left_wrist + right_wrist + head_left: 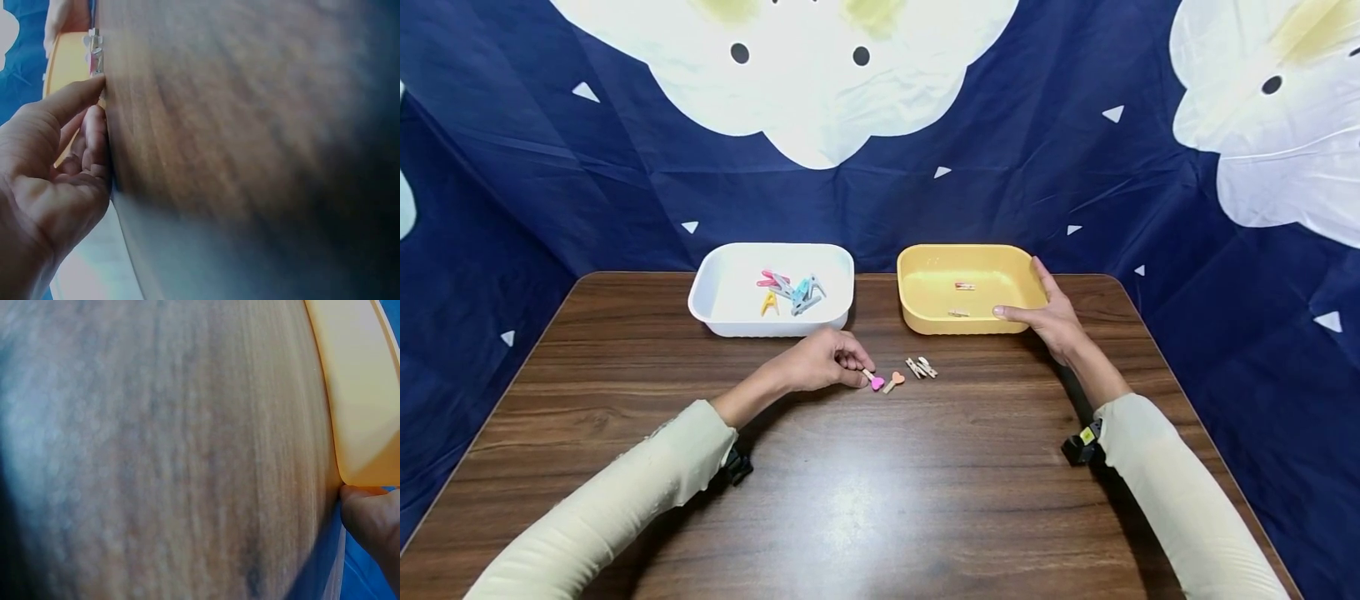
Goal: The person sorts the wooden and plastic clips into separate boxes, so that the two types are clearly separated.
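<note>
My left hand (823, 360) pinches a wooden clothespin with a pink heart (877, 382) between thumb and fingertips, low over the table. Right beside it lies another clothespin with an orange heart (894, 381). A little farther right are small pale wooden clothespins (921, 367), lying close together. My right hand (1054, 323) holds the near right corner of the yellow bin (951, 326), its thumb at the front rim and its fingers along the right side. In the right wrist view, part of the right hand (374, 512) touches the bin's lower corner.
At the back left of the wooden table (850, 467) stands a white bin (722, 304) with several plastic clothespins (793, 290). Inside the yellow bin lie a red-topped clothespin (965, 286) and a pale clothespin (958, 313). Blue patterned cloth (880, 208) hangs behind the table.
</note>
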`<state>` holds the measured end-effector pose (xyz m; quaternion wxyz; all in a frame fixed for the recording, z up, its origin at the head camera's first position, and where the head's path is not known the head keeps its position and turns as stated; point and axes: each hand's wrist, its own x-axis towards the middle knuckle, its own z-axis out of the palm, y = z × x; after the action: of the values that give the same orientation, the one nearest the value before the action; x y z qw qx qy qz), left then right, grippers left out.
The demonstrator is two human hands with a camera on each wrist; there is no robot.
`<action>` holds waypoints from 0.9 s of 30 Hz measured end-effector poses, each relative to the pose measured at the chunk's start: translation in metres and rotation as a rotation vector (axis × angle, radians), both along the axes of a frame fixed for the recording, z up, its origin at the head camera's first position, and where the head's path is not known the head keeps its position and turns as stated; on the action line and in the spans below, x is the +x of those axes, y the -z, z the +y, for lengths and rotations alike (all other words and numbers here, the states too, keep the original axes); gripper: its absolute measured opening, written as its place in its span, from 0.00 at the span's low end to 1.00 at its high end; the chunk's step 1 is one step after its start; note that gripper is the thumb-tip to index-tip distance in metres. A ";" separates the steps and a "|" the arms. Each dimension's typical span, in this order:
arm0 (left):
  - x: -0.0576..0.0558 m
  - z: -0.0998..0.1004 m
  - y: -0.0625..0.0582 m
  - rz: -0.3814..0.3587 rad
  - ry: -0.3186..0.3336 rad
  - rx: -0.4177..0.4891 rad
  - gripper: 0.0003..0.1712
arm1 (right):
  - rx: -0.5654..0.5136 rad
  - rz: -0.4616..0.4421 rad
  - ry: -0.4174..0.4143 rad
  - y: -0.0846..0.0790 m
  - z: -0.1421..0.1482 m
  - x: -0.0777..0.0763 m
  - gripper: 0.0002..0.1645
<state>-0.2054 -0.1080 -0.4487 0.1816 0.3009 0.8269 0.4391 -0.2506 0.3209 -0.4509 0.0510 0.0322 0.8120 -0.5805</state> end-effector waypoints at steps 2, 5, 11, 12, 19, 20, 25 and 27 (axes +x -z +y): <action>0.000 0.000 0.000 0.022 0.007 0.003 0.07 | -0.002 -0.002 0.000 0.000 0.000 0.000 0.80; 0.000 -0.001 0.000 0.048 0.018 0.013 0.05 | -0.011 -0.004 0.003 0.000 0.000 0.000 0.80; 0.002 -0.003 -0.001 0.017 0.011 0.024 0.05 | -0.009 -0.003 0.001 0.000 0.000 0.000 0.79; 0.002 -0.004 -0.001 0.006 0.007 0.025 0.05 | -0.006 -0.003 0.000 0.000 -0.001 0.000 0.79; 0.001 -0.005 -0.001 -0.045 -0.015 0.013 0.05 | -0.010 -0.003 -0.008 0.000 -0.001 0.001 0.80; 0.000 -0.004 -0.001 -0.047 -0.017 0.012 0.05 | -0.008 -0.003 -0.007 0.000 -0.001 0.001 0.80; 0.000 -0.003 -0.003 -0.054 -0.024 0.022 0.05 | -0.002 0.003 -0.002 0.001 0.000 0.000 0.80; 0.001 -0.001 -0.004 -0.053 -0.028 0.028 0.05 | -0.004 0.005 -0.001 0.001 0.001 0.000 0.79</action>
<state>-0.2048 -0.1094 -0.4450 0.1932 0.2801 0.8196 0.4609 -0.2506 0.3215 -0.4518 0.0493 0.0304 0.8111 -0.5821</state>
